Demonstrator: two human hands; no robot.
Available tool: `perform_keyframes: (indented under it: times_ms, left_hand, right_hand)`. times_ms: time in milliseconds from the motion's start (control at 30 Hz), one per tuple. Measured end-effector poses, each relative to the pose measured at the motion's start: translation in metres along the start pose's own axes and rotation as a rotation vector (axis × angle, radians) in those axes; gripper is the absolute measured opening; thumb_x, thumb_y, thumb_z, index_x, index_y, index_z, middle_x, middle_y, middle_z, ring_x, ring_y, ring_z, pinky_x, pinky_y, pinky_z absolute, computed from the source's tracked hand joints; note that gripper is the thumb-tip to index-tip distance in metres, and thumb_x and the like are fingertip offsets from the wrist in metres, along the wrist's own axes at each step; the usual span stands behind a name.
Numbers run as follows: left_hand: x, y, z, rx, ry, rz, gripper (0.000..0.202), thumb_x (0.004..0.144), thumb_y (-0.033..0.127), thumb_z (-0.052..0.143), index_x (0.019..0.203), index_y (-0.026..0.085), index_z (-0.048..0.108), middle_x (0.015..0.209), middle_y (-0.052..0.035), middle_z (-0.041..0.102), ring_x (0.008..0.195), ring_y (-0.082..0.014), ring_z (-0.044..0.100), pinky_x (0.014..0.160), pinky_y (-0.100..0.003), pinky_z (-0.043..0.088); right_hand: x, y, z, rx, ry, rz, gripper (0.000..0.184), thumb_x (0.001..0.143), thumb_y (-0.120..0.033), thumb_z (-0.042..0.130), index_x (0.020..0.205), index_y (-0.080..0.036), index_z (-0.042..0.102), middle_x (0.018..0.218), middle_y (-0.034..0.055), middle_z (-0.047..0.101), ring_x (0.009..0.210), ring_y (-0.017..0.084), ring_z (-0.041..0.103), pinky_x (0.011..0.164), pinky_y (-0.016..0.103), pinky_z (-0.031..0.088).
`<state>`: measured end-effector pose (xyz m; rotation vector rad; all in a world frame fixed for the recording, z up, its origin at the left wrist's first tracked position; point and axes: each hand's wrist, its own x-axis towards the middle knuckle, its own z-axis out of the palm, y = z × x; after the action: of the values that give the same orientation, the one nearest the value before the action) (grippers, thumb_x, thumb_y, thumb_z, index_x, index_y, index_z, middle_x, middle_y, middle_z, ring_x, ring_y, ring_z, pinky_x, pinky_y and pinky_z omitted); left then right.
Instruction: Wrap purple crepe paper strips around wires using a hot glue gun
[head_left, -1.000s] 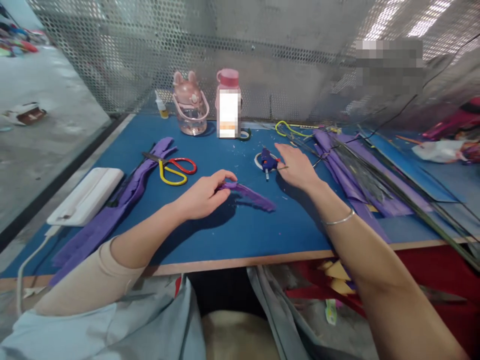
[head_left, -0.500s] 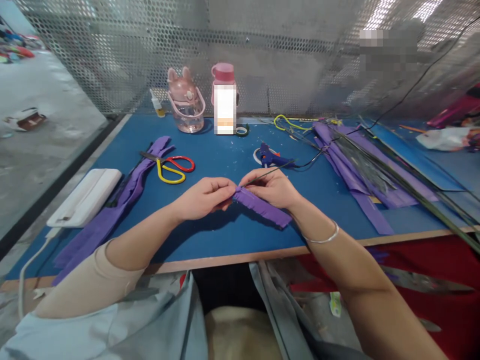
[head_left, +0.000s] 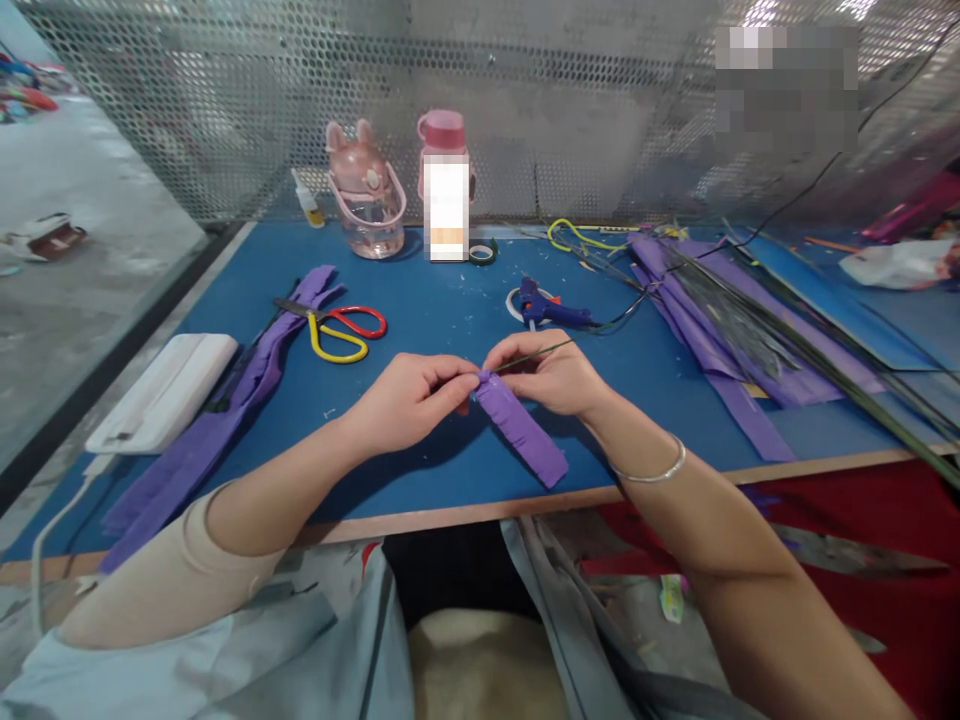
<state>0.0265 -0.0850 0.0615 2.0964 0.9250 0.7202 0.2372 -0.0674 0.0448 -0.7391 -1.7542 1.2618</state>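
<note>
A fringed purple paper strip (head_left: 521,430) hangs from between my two hands above the blue table (head_left: 450,470). My left hand (head_left: 409,398) pinches its upper end, fingers closed. My right hand (head_left: 551,372) is closed on the same end and also holds a thin dark green wire stem (head_left: 536,353) that sticks out up and to the right. The strip's loose end trails toward the table's near edge.
Red-and-yellow scissors (head_left: 343,330) lie on long purple paper strips (head_left: 217,420) at left, beside a white box (head_left: 161,392). A blue glue gun (head_left: 546,308), two pink bottles (head_left: 367,200), tape roll (head_left: 481,253), and a heap of purple strips with green wires (head_left: 735,330) sit beyond.
My right hand left the glue gun area, picked up a wire stem and came to the strip held by my left hand. The strip's free end has swung down toward me.
</note>
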Motion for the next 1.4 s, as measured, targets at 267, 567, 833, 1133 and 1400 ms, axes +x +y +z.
perform_keyframes:
  times_ms: [267,567,833,1133,1400]
  left_hand:
    - [-0.002,-0.003,0.004,0.401,0.051,0.229,0.031,0.095,0.03,0.043,0.103,0.017,0.07,0.095,-0.0069,0.074,0.083,-0.0176,0.067,0.073,-0.025,0.046]
    - [0.002,0.004,-0.01,-0.014,-0.184,-0.061,0.038,0.095,0.037,0.041,0.076,0.015,0.065,0.07,-0.0002,0.064,0.063,-0.0105,0.055,0.061,-0.021,0.042]
    - [0.004,-0.004,-0.004,-0.09,-0.016,-0.057,0.03,0.091,0.038,0.052,0.096,0.015,0.072,0.079,-0.0025,0.07,0.068,-0.0118,0.06,0.064,-0.02,0.047]
    - [0.001,-0.006,-0.002,-0.052,0.032,-0.026,0.032,0.09,0.039,0.055,0.1,0.015,0.074,0.073,-0.0019,0.07,0.066,-0.0126,0.061,0.063,-0.02,0.047]
    - [-0.003,-0.005,0.006,0.184,0.177,0.129,0.025,0.091,0.029,0.054,0.101,0.017,0.074,0.087,-0.0033,0.075,0.071,-0.0124,0.064,0.065,-0.02,0.045]
  right_hand:
    - [0.002,0.003,-0.004,-0.168,-0.049,-0.16,0.018,0.077,-0.032,0.076,0.077,-0.015,0.067,0.077,0.002,0.063,0.069,0.011,0.057,0.064,0.025,0.047]
    - [0.002,0.0,-0.002,-0.317,-0.073,-0.277,0.009,0.081,-0.026,0.072,0.081,-0.018,0.068,0.079,0.0009,0.06,0.072,0.012,0.054,0.068,0.026,0.046]
    - [0.0,0.001,-0.001,-0.211,0.026,-0.103,0.01,0.079,-0.024,0.07,0.077,-0.015,0.067,0.075,0.0025,0.067,0.068,0.012,0.059,0.064,0.026,0.048]
    - [0.0,0.001,0.005,-0.192,0.081,-0.123,0.012,0.078,-0.025,0.072,0.076,-0.016,0.064,0.073,0.0006,0.064,0.067,0.011,0.057,0.064,0.024,0.047]
    - [-0.002,-0.001,0.015,-0.218,0.036,-0.118,0.007,0.086,-0.023,0.057,0.082,-0.017,0.056,0.076,-0.0005,0.055,0.065,0.01,0.049,0.06,0.023,0.041]
